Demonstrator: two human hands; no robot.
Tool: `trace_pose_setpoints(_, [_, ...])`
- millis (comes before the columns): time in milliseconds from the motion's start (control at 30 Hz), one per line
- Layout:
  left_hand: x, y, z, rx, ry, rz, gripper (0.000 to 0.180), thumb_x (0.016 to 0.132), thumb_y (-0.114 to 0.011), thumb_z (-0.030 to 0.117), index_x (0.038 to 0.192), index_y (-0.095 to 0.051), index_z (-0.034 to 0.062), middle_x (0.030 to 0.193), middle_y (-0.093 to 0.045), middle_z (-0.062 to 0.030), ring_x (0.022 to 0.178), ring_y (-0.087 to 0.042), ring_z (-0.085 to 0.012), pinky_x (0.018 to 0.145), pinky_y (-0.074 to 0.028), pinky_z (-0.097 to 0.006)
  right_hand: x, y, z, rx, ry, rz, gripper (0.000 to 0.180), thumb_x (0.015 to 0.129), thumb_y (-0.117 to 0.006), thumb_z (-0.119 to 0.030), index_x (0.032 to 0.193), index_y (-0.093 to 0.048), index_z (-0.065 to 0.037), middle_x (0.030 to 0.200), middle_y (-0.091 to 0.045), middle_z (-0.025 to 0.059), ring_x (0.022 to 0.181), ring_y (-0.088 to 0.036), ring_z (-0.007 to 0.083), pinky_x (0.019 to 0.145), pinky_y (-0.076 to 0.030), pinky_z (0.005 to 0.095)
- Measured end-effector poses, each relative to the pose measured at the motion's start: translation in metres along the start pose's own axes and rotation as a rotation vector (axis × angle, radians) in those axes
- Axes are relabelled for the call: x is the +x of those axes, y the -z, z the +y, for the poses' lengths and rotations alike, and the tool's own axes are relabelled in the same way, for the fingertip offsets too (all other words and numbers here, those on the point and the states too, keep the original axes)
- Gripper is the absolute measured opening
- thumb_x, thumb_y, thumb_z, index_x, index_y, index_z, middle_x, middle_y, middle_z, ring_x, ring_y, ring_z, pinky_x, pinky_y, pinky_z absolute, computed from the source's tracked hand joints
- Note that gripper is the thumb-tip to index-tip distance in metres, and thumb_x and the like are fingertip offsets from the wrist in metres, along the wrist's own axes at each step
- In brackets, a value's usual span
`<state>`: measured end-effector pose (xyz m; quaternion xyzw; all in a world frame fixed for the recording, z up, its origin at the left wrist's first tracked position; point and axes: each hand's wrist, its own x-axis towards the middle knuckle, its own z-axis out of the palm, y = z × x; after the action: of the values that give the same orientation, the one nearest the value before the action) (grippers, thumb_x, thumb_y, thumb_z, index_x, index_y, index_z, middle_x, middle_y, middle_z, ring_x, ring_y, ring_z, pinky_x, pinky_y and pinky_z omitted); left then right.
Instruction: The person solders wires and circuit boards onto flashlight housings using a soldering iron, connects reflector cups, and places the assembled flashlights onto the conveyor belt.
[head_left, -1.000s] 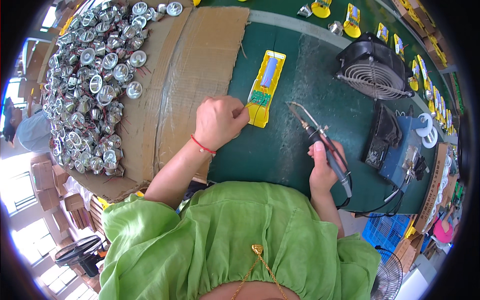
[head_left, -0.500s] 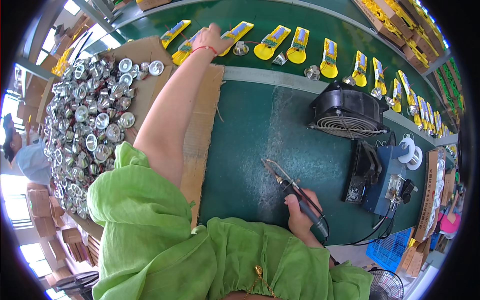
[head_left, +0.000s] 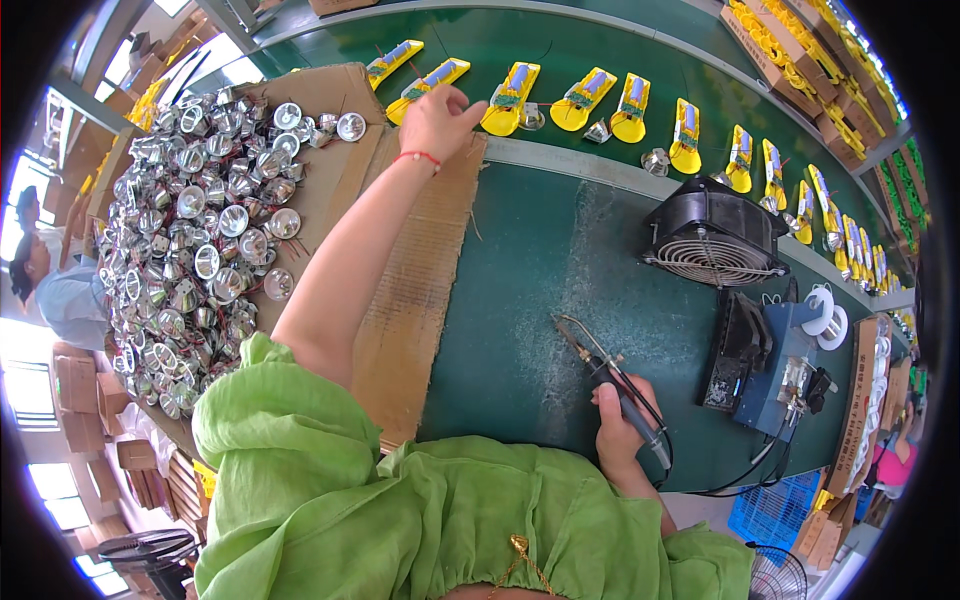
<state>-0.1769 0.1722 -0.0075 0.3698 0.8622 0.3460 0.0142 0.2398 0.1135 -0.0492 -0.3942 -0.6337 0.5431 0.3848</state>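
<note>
My left hand (head_left: 437, 125) reaches over the far edge of the bench, palm down. Its thumb is spread from bent fingers, and nothing shows in its grasp. Just beyond the fingertips lies a yellow lamp housing (head_left: 444, 75); whether they touch it I cannot tell. Right of the thumb is another yellow housing (head_left: 508, 115) with a green circuit board and a blue-grey cell, and a silver reflector (head_left: 532, 117) beside it. My right hand (head_left: 622, 425) grips a soldering iron (head_left: 640, 425) low over the green bench, its bent tip pointing up and left.
Silver reflectors (head_left: 190, 240) are heaped on cardboard (head_left: 405, 300) at left. More yellow housings (head_left: 686, 140) line the green belt (head_left: 560, 35). A black fan (head_left: 715, 235), a blue soldering station (head_left: 780, 360) and a white solder spool (head_left: 825, 318) stand at right.
My left hand has drawn back towards me from the housings, its thumb now spread. The housing to its right lies straighter. The whole view has shifted slightly; my right hand still grips the iron.
</note>
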Motion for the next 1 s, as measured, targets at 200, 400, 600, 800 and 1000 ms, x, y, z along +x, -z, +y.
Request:
trace_pose_setpoints(200, [0.031,-0.031,0.038,0.339,0.084,-0.302,0.066,0.066,-0.073,0.06,0.104,-0.069,0.0064,0.104,-0.069,-0.0153,0.097,-0.067,-0.0268,0.083,-0.054,-0.037,0.002,-0.002,0.0,-0.045,0.082,-0.005,0.019,0.085,-0.066,-0.006,0.098,-0.06,0.005,0.075,-0.063,0.0096,0.064,-0.06,0.0131,0.062,-0.051,0.0257])
trace_pose_setpoints(400, [-0.044,0.015,0.042,0.327,-0.203,-0.063,0.039,0.065,-0.071,0.049,0.086,-0.074,0.0161,0.085,-0.07,-0.0083,0.083,-0.067,-0.0263,0.075,-0.053,-0.037,-0.003,-0.003,-0.001,-0.007,-0.017,0.053,0.019,0.087,-0.064,-0.009,0.101,-0.06,0.004,0.075,-0.063,0.0096,0.063,-0.059,0.0134,0.061,-0.05,0.0251])
trace_pose_setpoints(600, [-0.223,0.062,0.043,0.183,-0.267,-0.233,0.05,0.066,-0.075,0.05,0.095,-0.063,0.0124,0.076,-0.063,-0.0081,0.079,-0.064,-0.0275,0.081,-0.044,-0.041,-0.001,-0.006,-0.004,-0.001,0.05,0.015,0.017,0.091,-0.058,-0.011,0.102,-0.059,0.003,0.076,-0.061,0.0069,0.065,-0.056,0.0112,0.06,-0.047,0.0233])
trace_pose_setpoints(800, [-0.161,0.133,-0.043,0.416,0.009,0.489,0.057,0.07,-0.076,0.036,0.117,-0.055,0.0101,0.124,-0.051,-0.0137,0.118,-0.046,-0.0355,0.096,-0.035,-0.051,-0.001,-0.005,-0.002,0.033,0.025,0.049,0.019,0.091,-0.059,-0.011,0.101,-0.058,0.004,0.077,-0.061,0.0077,0.065,-0.056,0.0113,0.061,-0.048,0.0234])
trace_pose_setpoints(1000, [-0.056,0.182,-0.137,0.86,0.156,0.544,0.032,0.078,-0.07,0.037,0.103,-0.071,0.0167,0.122,-0.059,-0.0047,0.127,-0.043,-0.0288,0.105,-0.027,-0.051,-0.002,-0.005,0.001,0.06,0.048,0.049,0.019,0.091,-0.061,-0.012,0.102,-0.06,0.003,0.076,-0.061,0.0067,0.065,-0.056,0.0103,0.06,-0.046,0.0222])
